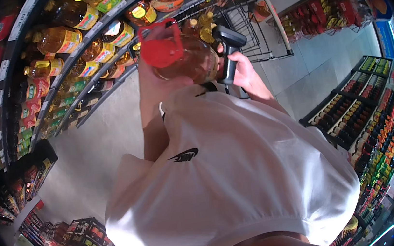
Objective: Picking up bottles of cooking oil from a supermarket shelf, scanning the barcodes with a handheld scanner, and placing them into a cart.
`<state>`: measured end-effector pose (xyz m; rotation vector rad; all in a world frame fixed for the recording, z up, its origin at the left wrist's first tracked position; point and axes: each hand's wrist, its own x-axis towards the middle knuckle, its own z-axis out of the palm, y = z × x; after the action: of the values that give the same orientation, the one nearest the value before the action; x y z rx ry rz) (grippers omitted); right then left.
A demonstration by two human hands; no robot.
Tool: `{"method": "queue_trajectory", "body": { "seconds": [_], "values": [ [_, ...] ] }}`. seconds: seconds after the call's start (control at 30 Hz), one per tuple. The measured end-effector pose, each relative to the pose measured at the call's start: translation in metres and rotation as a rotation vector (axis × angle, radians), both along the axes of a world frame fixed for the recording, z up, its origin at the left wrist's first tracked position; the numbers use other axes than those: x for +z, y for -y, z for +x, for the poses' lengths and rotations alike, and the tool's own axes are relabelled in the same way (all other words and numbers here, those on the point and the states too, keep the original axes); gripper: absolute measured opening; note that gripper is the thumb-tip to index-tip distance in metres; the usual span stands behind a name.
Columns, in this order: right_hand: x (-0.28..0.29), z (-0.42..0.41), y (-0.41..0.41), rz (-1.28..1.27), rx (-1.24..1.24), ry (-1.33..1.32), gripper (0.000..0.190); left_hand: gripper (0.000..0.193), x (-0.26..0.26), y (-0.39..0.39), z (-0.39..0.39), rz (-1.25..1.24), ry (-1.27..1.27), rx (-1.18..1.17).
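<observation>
A large clear plastic bottle of amber cooking oil (190,60) is held tilted in front of my chest. Its red cap and handle (161,50) point to the left and look blurred. My left hand (178,82) supports the bottle from the near side, its fingers partly hidden. In my right hand (241,67) is a black handheld barcode scanner (229,52), gripped by its handle close to the bottle's right end. The scanner's head is raised above my fingers.
Shelves of oil bottles (60,40) with price strips curve along the left. A wire shopping cart (289,53) holding several bottles stands beyond my hands. Hanging red packets (319,14) are at the upper right, and racks of bottles (348,105) line the right. Grey tiled floor (88,164) shows between.
</observation>
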<state>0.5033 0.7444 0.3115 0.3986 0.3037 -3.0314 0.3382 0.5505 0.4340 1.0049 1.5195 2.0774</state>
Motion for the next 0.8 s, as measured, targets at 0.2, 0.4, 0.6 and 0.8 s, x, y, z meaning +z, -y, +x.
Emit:
{"method": "queue_trajectory", "body": {
  "seconds": [0.2,0.4,0.6,0.8],
  "values": [
    [-0.031,-0.012,0.003,-0.019,0.071,0.065,0.032,0.052,-0.031,0.02,0.0,-0.238,0.156,0.286],
    [-0.053,-0.002,-0.004,0.044,0.008,0.117,0.031,0.046,-0.073,0.028,-0.002,-0.315,0.142,0.447],
    [-0.05,0.065,-0.067,0.113,-0.254,0.114,0.023,0.046,-0.152,0.031,-0.032,-0.622,-0.053,0.392],
    [-0.043,0.143,-0.085,0.22,-0.448,0.405,0.023,0.051,-0.271,0.04,-0.063,-0.708,0.067,0.252]
  ]
}}
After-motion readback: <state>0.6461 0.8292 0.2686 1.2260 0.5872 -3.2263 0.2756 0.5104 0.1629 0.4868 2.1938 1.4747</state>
